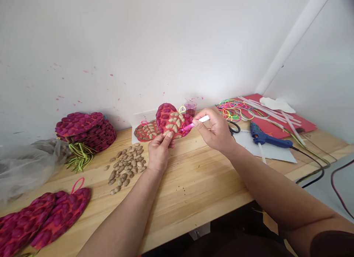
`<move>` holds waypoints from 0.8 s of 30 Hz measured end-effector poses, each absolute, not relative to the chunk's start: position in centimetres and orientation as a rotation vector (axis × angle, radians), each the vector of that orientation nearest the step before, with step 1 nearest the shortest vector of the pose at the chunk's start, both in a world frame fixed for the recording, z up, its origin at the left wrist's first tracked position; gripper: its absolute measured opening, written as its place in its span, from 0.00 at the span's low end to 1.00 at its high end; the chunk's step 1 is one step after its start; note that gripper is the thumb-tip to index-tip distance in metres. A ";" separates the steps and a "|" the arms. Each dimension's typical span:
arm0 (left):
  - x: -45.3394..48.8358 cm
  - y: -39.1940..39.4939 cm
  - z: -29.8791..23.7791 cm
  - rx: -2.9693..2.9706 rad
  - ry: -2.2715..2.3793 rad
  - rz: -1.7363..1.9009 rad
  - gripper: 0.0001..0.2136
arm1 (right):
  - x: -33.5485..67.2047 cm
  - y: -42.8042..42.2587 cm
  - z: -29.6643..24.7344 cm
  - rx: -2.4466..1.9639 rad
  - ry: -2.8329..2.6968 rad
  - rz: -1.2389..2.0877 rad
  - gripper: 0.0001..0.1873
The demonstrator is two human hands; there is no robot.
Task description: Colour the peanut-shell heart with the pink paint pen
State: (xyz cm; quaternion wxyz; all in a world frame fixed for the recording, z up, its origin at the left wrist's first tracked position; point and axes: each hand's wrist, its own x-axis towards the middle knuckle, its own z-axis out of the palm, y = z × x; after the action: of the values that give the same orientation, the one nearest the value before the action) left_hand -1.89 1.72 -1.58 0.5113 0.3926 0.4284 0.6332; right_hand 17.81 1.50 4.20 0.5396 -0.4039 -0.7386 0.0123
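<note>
"So, what has each hand got?"

"The left hand (161, 150) pinches a painted plaque (166, 118) by its lower edge, thumb in front, fingers folded behind. The right hand (215, 132) is closed around a slim white-handled brush (204, 119), or what looks like one, its magenta end at the plaque's right side."

"Where's the plaque, exactly?"

"Raised over the table (199, 187), face towards the wearer, in front of a similar flat piece (141, 132) with unpainted shells."

"How would it handle?"

"Light, I'd judge, with a fairly stiff backing. The peanut shells (174, 120) on its face look brittle, so a hard squeeze might crack one or work it loose. That glossy magenta is probably wet and slippery. Best hold is the unpainted lower edge, just where the thumb is; the yellow loop (182, 109) looks too floppy to steady it."

"And further out?"

"Loose peanuts (134, 163) left of the hand, a clear cup (190, 108) of dark liquid behind, a stack of magenta pieces (88, 133) further left. Rightward, tangled bright cords (233, 109) and a blue glue gun (272, 140)."

"Any brand or writing?"

"None I can read. The glue gun has coloured markings, too small to make out."
</note>
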 end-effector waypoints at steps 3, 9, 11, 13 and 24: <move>-2.0 1.9 -1.9 0.991 1.039 1.524 0.18 | 17.9 1.7 4.1 -0.956 -1.723 0.028 0.05; -2.2 2.0 -2.3 1.078 1.062 1.517 0.19 | 17.9 1.7 4.0 -0.960 -1.721 0.045 0.05; -2.2 2.0 -2.4 1.105 1.073 1.520 0.19 | 17.8 1.7 4.0 -0.968 -1.694 0.043 0.05; -2.2 2.0 -2.5 1.132 1.082 1.517 0.19 | 17.8 1.7 3.9 -0.973 -1.677 0.058 0.05; -2.3 2.1 -2.7 1.165 1.092 1.518 0.18 | 17.5 1.8 3.7 -0.970 -1.657 0.066 0.05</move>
State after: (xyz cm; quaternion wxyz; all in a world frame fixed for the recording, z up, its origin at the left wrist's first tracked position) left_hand -2.34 2.06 -2.69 0.4521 0.4715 0.4422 0.6147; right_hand 17.51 1.76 3.70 0.5730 -0.4136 -0.7070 0.0281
